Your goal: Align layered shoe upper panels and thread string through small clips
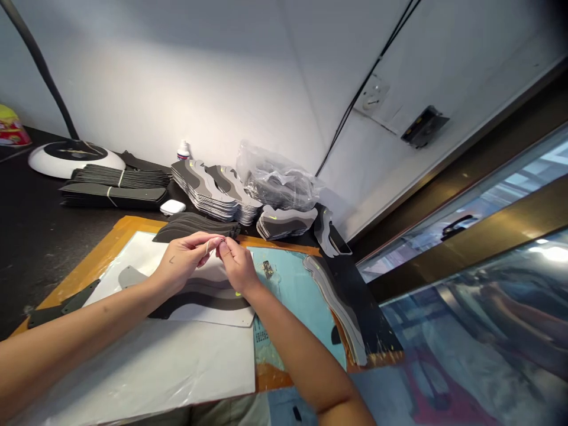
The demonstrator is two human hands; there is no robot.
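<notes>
Pale strand (207,248), thin and partly hidden, was at the meeting fingertips of the left hand (184,257) and the right hand (238,266), both drawn into narrow pinches upon it. Beneath them, a wavy gray-and-black panel (190,302) lay on a white sheet (222,314). Curved black pieces (190,226) sat just beyond the hands; farther back, stacked gray panels (206,192) stood near a clear plastic bag (266,168).

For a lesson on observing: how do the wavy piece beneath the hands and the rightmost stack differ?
The piece runs crosswise; the stack slants front to back. The stack shows layered edges; the piece shows none. The right hand overlaps the piece, not the stack. Both combine grey and dark areas.
</notes>
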